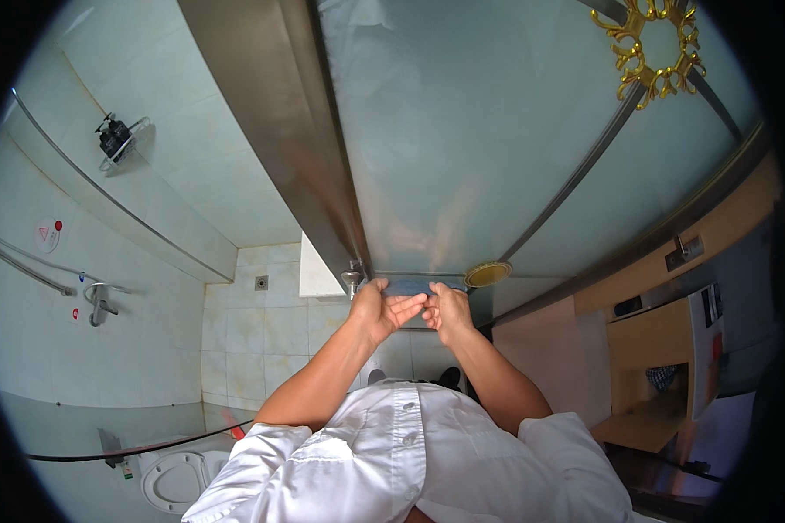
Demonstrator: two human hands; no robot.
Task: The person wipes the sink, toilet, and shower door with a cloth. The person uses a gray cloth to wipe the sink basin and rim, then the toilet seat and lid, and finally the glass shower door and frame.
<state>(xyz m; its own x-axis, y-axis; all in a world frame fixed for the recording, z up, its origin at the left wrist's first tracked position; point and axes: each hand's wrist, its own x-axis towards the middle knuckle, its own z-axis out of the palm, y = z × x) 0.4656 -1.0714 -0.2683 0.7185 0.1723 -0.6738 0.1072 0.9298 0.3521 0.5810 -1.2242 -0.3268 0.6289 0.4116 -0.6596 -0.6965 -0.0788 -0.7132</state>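
Note:
A blue-grey cloth (407, 287), folded into a narrow strip, stretches between my two hands in front of a frosted glass panel (432, 163). My left hand (381, 310) pinches one end under the thumb, with its other fingers extended below. At the opposite end, my right hand (450, 312) grips the cloth, its fingers curled. Whether the cloth touches the glass, I cannot tell. Close to my left hand, a metal door knob (351, 276) sticks out from the metal frame (281, 124). A round gold ornament (487, 274) lies just beyond my right hand.
Left is a shower area with a mixer tap (99, 302) and a wire shelf (129, 147) holding dark pump bottles (114, 137). A toilet (175, 482) stands lower left. The tiled floor has a drain (261, 282). Right are a wooden cabinet (651, 346) and a lever handle (683, 253).

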